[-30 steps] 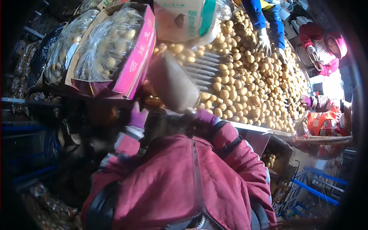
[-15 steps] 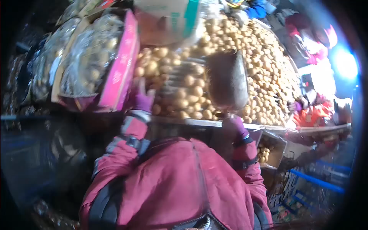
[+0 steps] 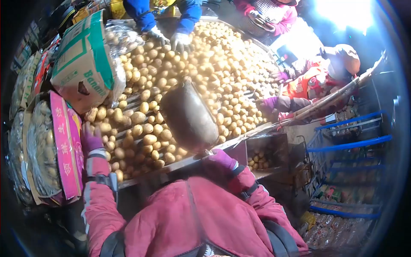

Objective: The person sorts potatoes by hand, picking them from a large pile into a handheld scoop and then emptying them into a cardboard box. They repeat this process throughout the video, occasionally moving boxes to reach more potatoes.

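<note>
Many potatoes (image 3: 239, 64) are spread over a large sorting table with a metal front edge (image 3: 171, 166). My right hand (image 3: 222, 159), in a purple glove, is closed round the short handle of a dark metal scoop (image 3: 190, 118) at the front edge. The scoop lies over the potatoes, its broad back facing up. My left hand (image 3: 92, 138), also gloved in purple, is at the left end of the potatoes beside a pink box (image 3: 67, 145). Its fingers look stretched out and slightly blurred, with nothing visible in them.
A green and white carton (image 3: 81, 64) stands behind the pink box. Across the table are a co-worker's white-gloved hands (image 3: 180, 42). A person in an orange vest (image 3: 306, 88) reaches in from the right. Lower right are a blue-railed cart (image 3: 351, 144) and a box of potatoes (image 3: 259, 158).
The view has turned, so the table and boxes appear shifted left and tilted. The scoop stays in my right hand. Co-workers across the table show more fully.
</note>
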Action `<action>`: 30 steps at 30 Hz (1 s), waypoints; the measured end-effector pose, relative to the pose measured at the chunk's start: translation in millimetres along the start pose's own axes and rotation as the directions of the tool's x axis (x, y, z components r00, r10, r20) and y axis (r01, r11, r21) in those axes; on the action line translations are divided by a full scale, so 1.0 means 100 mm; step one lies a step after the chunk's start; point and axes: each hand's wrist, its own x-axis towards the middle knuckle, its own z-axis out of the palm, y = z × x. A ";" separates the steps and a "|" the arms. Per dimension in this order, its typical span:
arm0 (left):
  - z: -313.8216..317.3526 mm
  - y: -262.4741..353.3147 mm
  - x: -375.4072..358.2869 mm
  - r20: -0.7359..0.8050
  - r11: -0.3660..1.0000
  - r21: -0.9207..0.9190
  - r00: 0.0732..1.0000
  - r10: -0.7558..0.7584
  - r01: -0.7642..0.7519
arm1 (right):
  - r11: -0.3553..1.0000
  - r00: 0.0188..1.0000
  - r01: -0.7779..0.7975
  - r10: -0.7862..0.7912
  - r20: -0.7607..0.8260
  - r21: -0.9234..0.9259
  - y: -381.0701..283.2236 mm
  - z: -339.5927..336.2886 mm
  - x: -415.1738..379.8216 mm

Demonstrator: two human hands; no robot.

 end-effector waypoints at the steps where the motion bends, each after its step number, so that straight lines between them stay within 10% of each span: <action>1: 0.04 -0.34 0.12 0.041 0.989 0.122 0.995 -0.090 0.084 | 0.995 0.998 -0.051 0.054 0.038 -0.082 0.00 0.00 -0.01; 5: 0.36 0.03 0.30 -0.058 0.894 0.371 0.967 -0.249 0.252 | 0.994 0.996 -0.059 0.065 -0.060 0.097 0.09 -0.11 -0.10; 7: 0.32 0.32 0.26 -0.089 0.887 0.382 0.965 -0.246 0.261 | 0.561 0.859 -0.394 0.507 0.073 0.728 0.16 -0.14 -0.14; 9: 0.60 0.16 0.02 -0.092 0.936 0.256 0.970 -0.225 0.241 | 0.076 0.688 -0.425 0.674 0.267 0.902 0.22 -0.06 -0.06; 11: 0.53 0.21 -0.27 0.097 0.986 0.164 0.995 -0.023 0.007 | 0.570 0.810 -0.541 0.550 0.201 0.619 0.42 -0.06 0.10; 14: -0.11 0.99 -0.49 0.298 0.977 -0.209 0.949 0.104 -0.041 | 0.623 0.813 -0.580 0.486 0.321 0.525 0.52 -0.08 0.43; 16: -0.14 0.55 -0.48 0.109 0.979 -0.201 0.993 0.043 -0.020 | 0.412 0.632 -0.773 0.570 0.526 0.482 0.39 -0.19 0.69; 18: -0.52 0.56 -0.34 0.157 0.989 -0.026 0.977 -0.142 0.148 | 0.297 0.665 -0.732 0.504 0.550 0.613 0.66 0.07 0.61; 20: -0.26 -0.06 -0.27 0.150 0.970 -0.001 0.959 -0.240 0.242 | 0.445 0.696 -0.716 0.509 0.506 0.538 0.51 0.05 0.65; 22: 0.13 -0.42 -0.16 0.199 0.967 0.032 0.946 -0.255 0.254 | 0.993 0.963 -0.072 0.043 0.267 0.097 0.57 0.05 0.48; 23: 0.29 -0.15 -0.11 0.239 0.867 -0.258 0.897 -0.371 0.427 | 0.952 0.951 -0.211 0.147 0.273 0.223 0.65 0.12 0.37; 26: 0.47 0.55 -0.02 -0.012 0.939 0.162 0.952 -0.305 0.303 | 0.777 0.894 -0.440 0.333 0.298 0.451 0.52 -0.07 0.29; 30: 0.75 1.02 -0.10 -0.071 0.974 0.197 0.989 0.131 -0.114 | 0.897 0.938 -0.341 0.303 0.170 0.281 0.51 0.01 0.16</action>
